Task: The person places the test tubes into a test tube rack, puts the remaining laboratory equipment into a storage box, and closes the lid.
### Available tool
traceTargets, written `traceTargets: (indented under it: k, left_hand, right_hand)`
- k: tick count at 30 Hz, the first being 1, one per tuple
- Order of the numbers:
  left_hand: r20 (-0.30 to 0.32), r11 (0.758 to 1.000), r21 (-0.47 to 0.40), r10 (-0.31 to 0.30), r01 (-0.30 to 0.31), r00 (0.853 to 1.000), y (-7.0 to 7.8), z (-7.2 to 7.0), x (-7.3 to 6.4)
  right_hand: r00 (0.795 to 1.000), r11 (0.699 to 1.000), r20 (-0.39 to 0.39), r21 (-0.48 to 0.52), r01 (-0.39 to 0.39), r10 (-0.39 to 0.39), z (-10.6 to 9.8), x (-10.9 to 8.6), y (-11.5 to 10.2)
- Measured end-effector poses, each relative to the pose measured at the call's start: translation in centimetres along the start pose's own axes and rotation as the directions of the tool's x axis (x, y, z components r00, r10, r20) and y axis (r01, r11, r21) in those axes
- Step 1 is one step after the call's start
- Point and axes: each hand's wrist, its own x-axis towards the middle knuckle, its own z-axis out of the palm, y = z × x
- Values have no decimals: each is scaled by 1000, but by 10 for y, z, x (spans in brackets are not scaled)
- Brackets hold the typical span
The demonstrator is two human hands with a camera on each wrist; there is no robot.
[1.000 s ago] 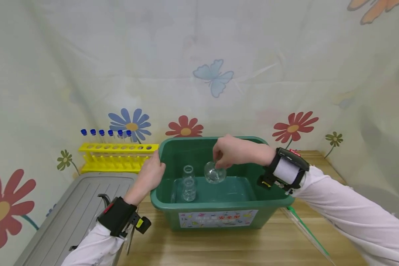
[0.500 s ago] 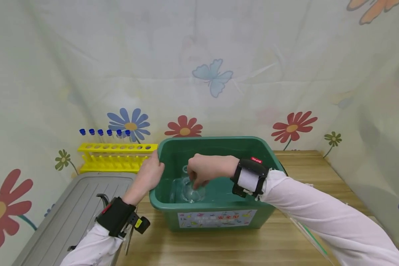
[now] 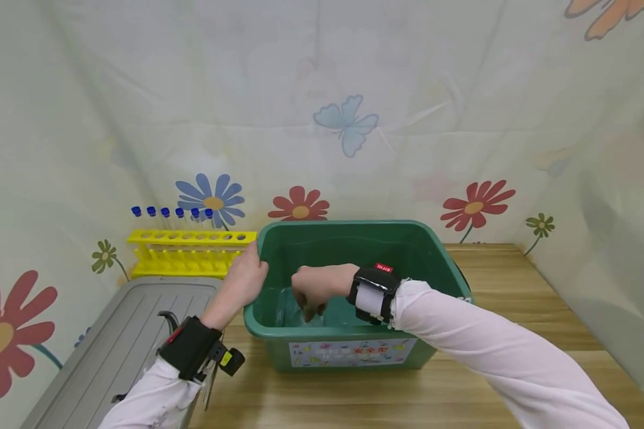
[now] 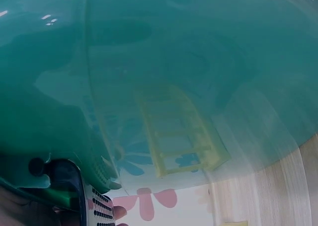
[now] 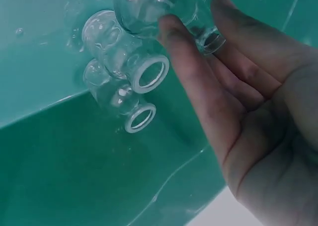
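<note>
My left hand (image 3: 245,277) grips the left rim of a green plastic tub (image 3: 349,241). Inside the tub, toward its left end, my right hand (image 3: 313,289) reaches down with its fingers pointing at the floor. The right wrist view shows that hand (image 5: 238,92) with thumb and fingers around the neck of a round clear glass flask (image 5: 159,10). Beside the flask lie two small clear glass bottles (image 5: 117,42), their mouths facing the same way. From the head view, the right hand hides most of the glassware.
A yellow test tube rack (image 3: 193,238) stands behind the left hand, with several blue-capped tubes. At the left is a grey ribbed case (image 3: 107,333) with black latches. The wooden table (image 3: 300,399) extends in front and right of the tub, and a flower-print cloth (image 3: 322,149) hangs behind.
My right hand has carried the round flask leftward and down, from above the tub's middle to beside the bottles. The left hand keeps its grip on the rim.
</note>
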Motion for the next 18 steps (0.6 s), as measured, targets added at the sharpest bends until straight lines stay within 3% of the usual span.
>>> traceTargets:
  k: [5,18]
  left_hand:
    - [-11,1000,16,9,-8,1000,1,0,-1]
    - [-27,999,30,28,-27,999,2,-1,-2]
  right_hand:
    - [998,999,34,-16,-47,48,6,5,-2]
    - [996,997,48,-44,-67,69,14,14,2]
